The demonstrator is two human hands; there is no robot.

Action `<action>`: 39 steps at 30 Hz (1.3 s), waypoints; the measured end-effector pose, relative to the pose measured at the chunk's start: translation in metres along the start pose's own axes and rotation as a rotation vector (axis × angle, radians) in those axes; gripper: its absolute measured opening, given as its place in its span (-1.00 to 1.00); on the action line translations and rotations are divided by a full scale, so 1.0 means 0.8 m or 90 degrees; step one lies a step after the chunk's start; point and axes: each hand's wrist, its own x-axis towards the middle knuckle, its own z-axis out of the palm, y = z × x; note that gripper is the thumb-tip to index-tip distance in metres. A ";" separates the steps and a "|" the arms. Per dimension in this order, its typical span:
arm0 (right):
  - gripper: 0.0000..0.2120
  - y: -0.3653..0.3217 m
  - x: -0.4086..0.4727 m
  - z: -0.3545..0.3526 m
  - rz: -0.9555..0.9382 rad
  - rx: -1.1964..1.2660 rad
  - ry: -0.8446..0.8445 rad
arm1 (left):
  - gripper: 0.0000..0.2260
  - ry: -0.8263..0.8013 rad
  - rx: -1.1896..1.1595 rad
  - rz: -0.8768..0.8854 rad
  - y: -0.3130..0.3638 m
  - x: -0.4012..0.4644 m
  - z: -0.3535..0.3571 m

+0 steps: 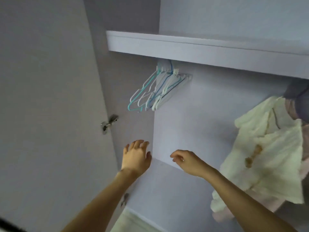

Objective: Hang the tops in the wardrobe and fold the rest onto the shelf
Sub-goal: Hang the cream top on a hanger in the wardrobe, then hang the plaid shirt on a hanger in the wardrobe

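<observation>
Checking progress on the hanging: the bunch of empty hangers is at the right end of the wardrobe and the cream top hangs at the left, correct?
Not quite: the head view shows them swapped. The empty hangers hang at the left end, the cream top at the right.

No readable text, label, brand or number shows on anything in the view.

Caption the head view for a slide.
Both empty hands, left and right, reach into the open wardrobe below bare hangers; a cream top hangs right.
</observation>
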 end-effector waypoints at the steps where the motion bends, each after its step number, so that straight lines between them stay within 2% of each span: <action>1: -0.72 -0.017 0.010 0.017 -0.020 -0.004 -0.037 | -0.60 0.013 -0.007 -0.043 -0.023 -0.017 -0.005; 7: -0.75 -0.141 0.047 0.145 -0.246 -0.019 -0.199 | -0.64 0.083 0.010 -0.333 -0.149 -0.180 -0.046; 10: -0.74 -0.206 0.025 0.220 -0.351 -0.033 -0.334 | -0.66 0.135 0.020 -0.497 -0.176 -0.296 -0.063; 16: -0.73 -0.313 -0.082 0.352 -0.518 -0.082 -0.575 | -0.67 0.204 0.044 -0.800 -0.171 -0.514 -0.091; 22: -0.75 -0.413 -0.236 0.458 -0.688 -0.131 -0.727 | -0.70 0.334 0.065 -1.062 -0.129 -0.717 -0.113; 29: -0.74 -0.513 -0.425 0.583 -0.831 -0.194 -0.834 | -0.69 0.470 0.067 -1.242 -0.118 -0.922 -0.123; 33: -0.73 -0.553 -0.515 0.651 -0.867 -0.223 -0.866 | -0.74 0.491 0.038 -1.303 -0.125 -1.024 -0.127; 39: -0.70 -0.598 -0.635 0.749 -0.972 -0.268 -0.900 | -0.70 0.509 -0.005 -1.431 -0.125 -1.162 -0.116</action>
